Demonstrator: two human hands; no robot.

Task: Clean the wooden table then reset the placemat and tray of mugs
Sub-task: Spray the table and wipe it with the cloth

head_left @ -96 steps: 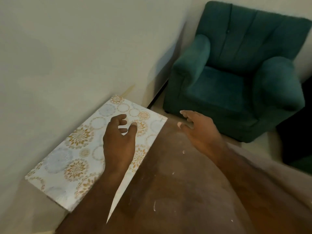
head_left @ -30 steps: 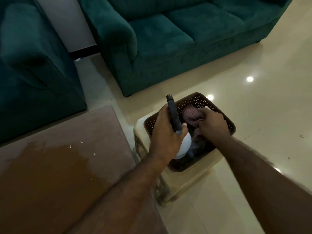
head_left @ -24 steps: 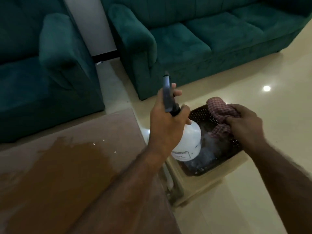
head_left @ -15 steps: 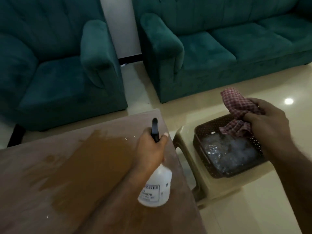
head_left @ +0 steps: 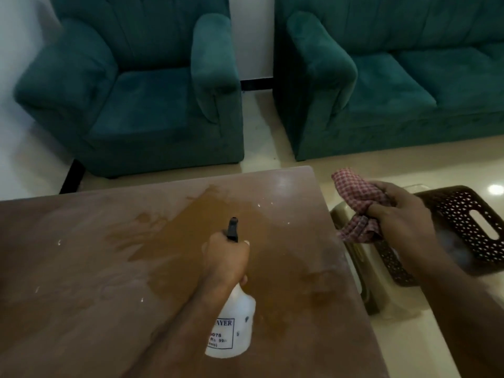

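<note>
The left hand [head_left: 226, 257] is clenched around the neck of a white spray bottle [head_left: 234, 328], its black nozzle [head_left: 233, 227] pointing toward 12 o'clock over the tabletop [head_left: 81, 268]. The right hand [head_left: 401, 219], at 3 o'clock just past the table's edge, grasps a bunched red checked cloth [head_left: 354, 195] in closed fingers [head_left: 381, 207]. The step in hand seems to be spraying the wood before the wipe. A lighter orange-brown patch [head_left: 196, 230] lies in the middle, with duller wood around it, and small white specks [head_left: 58, 242] lie scattered toward 9 o'clock. To do this well, I think the nozzle should be aimed at the dull, specked areas and not again at the middle patch, with short squeezes so the liquid does not run over the edge. The cloth should then go in long strokes from the far side toward the near side, pushing the specks to one edge. At 3 o'clock a dark perforated basket [head_left: 463, 214] with a handle slot sits on a beige stool [head_left: 354, 257]; something pale and shiny lies inside, perhaps crumpled plastic, but it is too blurred to tell. The placemat and the tray of mugs are not in view.
</note>
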